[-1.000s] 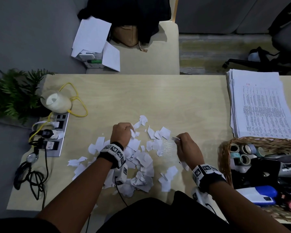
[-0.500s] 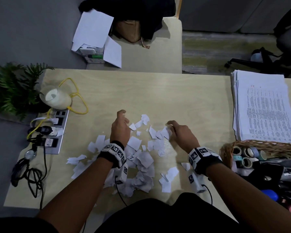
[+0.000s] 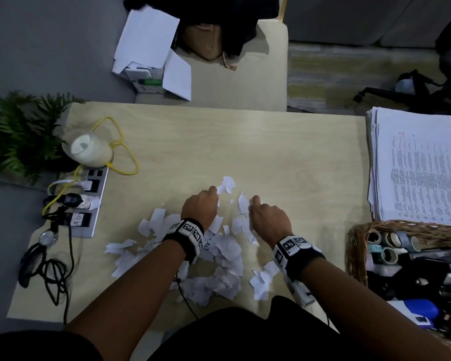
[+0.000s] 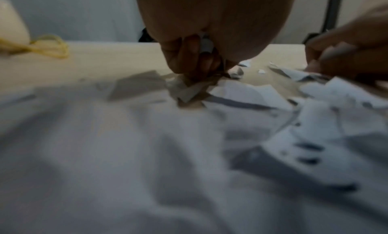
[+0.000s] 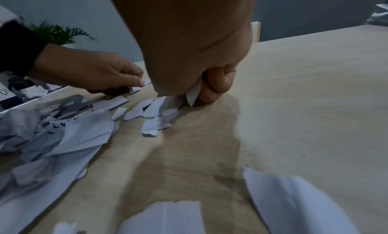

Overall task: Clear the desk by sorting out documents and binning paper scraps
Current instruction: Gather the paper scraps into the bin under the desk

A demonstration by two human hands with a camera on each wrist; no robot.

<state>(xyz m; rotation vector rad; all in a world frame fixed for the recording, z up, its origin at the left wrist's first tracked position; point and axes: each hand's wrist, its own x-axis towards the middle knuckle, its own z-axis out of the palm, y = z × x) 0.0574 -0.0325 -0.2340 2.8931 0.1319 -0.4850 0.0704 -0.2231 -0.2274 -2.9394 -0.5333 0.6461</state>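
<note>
Pinched between the right hand [image 5: 201, 81]'s thumb and curled fingers is a white scrap [image 5: 192, 94], its pointed tip touching the desk [image 3: 284, 157]. That hand is knuckles-up, wrist raised, at the far right edge of the paper scraps [image 3: 219, 256]. Left hand [image 3: 199, 207] is just beside it, also palm-down with fingers curled under, and the left wrist view shows bits of paper bunched in its fingertips, so it's got hold of some scraps too. Both forearms reach straight out from the body, each with a black wristband carrying square black-and-white marker tags.

Scraps are strewn across the near middle of the desk, some with dark handwriting that's too blurry to read. Document stack [image 3: 414, 165] sits at the desk's right edge; its top sheet is dense printed text, too small to read. A wicker basket [image 3: 360, 246] of tape rolls is right in front of that stack.
</note>
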